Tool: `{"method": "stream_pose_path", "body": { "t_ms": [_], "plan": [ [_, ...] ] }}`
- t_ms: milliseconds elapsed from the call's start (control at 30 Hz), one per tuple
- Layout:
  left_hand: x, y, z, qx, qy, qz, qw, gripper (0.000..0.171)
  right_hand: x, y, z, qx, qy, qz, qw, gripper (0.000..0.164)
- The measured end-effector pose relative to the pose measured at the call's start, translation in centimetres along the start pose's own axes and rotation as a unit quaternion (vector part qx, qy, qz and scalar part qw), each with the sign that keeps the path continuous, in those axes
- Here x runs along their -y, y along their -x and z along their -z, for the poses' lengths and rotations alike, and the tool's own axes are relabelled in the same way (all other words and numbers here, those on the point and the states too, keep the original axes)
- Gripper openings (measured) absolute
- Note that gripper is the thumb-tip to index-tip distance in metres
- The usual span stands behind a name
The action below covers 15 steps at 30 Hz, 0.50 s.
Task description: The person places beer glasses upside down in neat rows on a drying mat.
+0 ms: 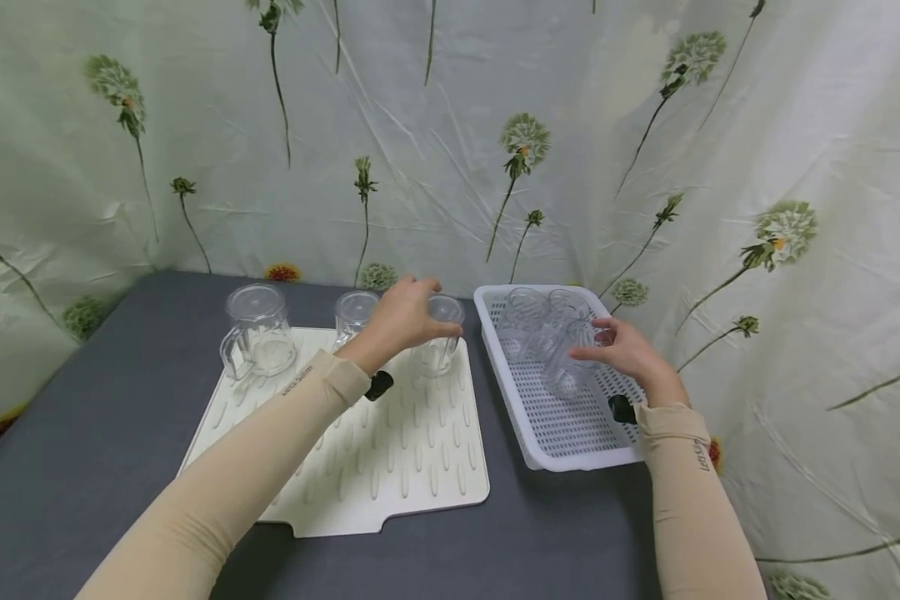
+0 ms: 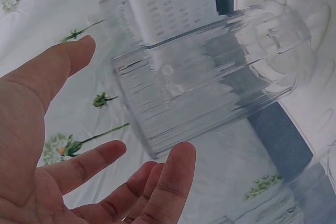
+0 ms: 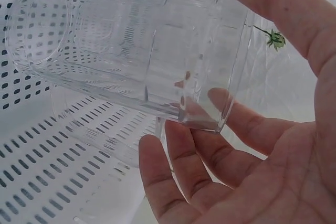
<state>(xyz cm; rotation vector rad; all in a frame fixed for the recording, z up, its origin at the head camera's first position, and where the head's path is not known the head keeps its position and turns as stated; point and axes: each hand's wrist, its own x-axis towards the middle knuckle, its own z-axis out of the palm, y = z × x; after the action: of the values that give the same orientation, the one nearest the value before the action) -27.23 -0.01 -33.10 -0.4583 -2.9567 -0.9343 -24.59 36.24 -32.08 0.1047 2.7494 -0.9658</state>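
Over the right back corner of the white ridged mat (image 1: 420, 467), my left hand (image 1: 401, 321) spreads its thumb and fingers about a clear glass mug (image 1: 437, 358). In the left wrist view a gap shows between the thumb and that mug, with fingertips (image 2: 181, 166) close to its near end. Two more mugs stand along the back of the mat, one (image 1: 258, 329) at the left with its handle out, another (image 1: 355, 310) partly behind my left hand. My right hand (image 1: 630, 354) holds a clear glass mug (image 3: 131, 45) at its upper end, thumb and fingers on opposite sides, in the white basket (image 1: 525, 433).
Other clear glasses (image 1: 527, 308) stand at the back of the basket, close beside the right hand's mug. The mat and basket lie side by side on a dark grey table (image 1: 67, 442). A flower-print curtain (image 1: 450, 150) hangs behind and along the right.
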Motion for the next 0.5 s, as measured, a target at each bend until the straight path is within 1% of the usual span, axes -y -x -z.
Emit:
{"method": "stream_pose_path", "body": {
  "t_ms": [133, 300, 500],
  "plan": [
    [-0.2, 0.6, 0.4, -0.003, 0.005, -0.003, 1.0, 0.083, -0.1, 0.3, 0.2, -0.01, -0.001, 0.007, 1.0, 0.092],
    [-0.3, 1.4, 0.9, -0.007, 0.004, -0.009, 0.9999, 0.079, -0.5, 0.5, 0.2, -0.02, 0.005, 0.001, 1.0, 0.094],
    [-0.4, 2.7, 1.4, -0.003, 0.009, -0.017, 0.9998, 0.078, -1.0, 0.9, 0.3, -0.015, 0.009, 0.002, 1.0, 0.098]
  ]
}}
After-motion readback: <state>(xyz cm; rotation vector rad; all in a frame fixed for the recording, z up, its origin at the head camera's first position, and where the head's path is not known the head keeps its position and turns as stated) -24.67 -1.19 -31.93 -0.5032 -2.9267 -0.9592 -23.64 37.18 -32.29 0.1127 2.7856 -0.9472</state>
